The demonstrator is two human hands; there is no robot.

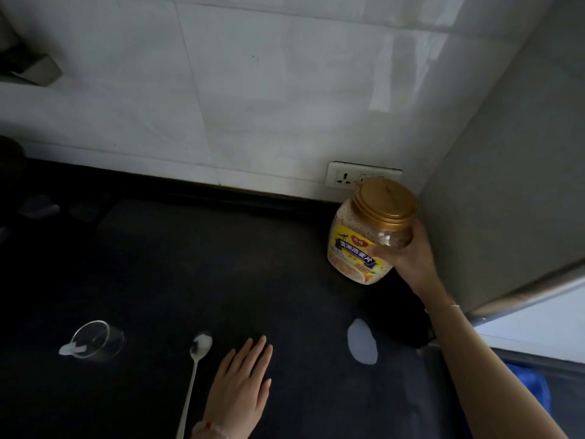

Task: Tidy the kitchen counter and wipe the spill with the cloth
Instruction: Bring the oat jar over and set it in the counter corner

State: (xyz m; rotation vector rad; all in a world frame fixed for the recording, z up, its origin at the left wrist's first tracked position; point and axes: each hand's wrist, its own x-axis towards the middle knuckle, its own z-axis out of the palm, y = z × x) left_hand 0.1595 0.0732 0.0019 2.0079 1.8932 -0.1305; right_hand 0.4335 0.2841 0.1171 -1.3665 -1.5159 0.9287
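My right hand (410, 253) grips a clear plastic oatmeal jar (364, 239) with a gold screw lid and a yellow-blue label, tilted, at the back right corner of the dark counter (221, 264). My left hand (242, 378) lies flat on the counter near the front, fingers spread, holding nothing. A white spill (362, 342) sits on the counter between the two arms. A metal spoon (196, 359) with white residue in its bowl lies just left of my left hand. A clear glass (95, 340) lies on its side at the front left. No cloth is in view.
A white tiled wall with a power socket (345, 179) runs behind the counter. A grey vertical panel (506, 201) closes off the right side. Something blue (531, 384) shows at the lower right. Dark shapes sit at the far left edge.
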